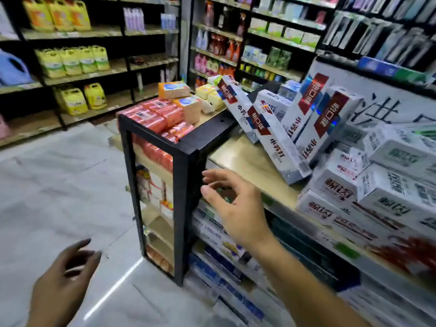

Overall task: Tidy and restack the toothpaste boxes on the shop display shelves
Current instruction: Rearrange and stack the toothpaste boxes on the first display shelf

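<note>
Left hand (63,279), right hand (238,208) hover below toothpaste boxes (276,142).

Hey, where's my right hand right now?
Head view, centre: your right hand is beside the black frame post, just below the wooden top shelf.

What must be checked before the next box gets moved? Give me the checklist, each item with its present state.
1. Free left hand: ok, open over the floor, holding nothing.
2. Free right hand: ok, fingers loosely curved, nothing seen in its grip.
3. Posture of the leaning toothpaste boxes: not ok, tilted and crossing one another on the top shelf.
4. Bare room on that shelf for restacking: ok, open surface beside the hand.
5. Squareness of the white box stack: not ok, boxes lie at differing angles.
6. Order of the lower-shelf boxes: cannot tell, blurred and partly behind the hand.
</note>
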The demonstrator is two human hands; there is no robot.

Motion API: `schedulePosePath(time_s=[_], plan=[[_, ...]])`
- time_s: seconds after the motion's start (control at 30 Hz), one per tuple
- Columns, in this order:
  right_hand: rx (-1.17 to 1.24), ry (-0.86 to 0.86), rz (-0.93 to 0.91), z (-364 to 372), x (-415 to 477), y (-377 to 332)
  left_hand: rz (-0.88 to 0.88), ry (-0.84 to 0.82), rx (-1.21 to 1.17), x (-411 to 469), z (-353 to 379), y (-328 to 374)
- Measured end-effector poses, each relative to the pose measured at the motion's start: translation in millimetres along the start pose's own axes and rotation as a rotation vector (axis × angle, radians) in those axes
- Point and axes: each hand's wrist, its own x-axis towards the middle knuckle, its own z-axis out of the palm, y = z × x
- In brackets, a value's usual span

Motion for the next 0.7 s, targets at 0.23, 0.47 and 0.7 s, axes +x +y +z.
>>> schedulePosePath(time_s=[0.23,0.47,0.7], plan=[[-0.246,0.479,-0.005,-60,80,5,0.654,-0.224,-0.166,176,78,193],[-0.537,0.606,-0.132,-75,134,24,0.793,-0.315,-0.037,267,155,292],[-0.713,0.516,-0.009,-82,150,40,0.836,-0.481,0.255,338,191,322]])
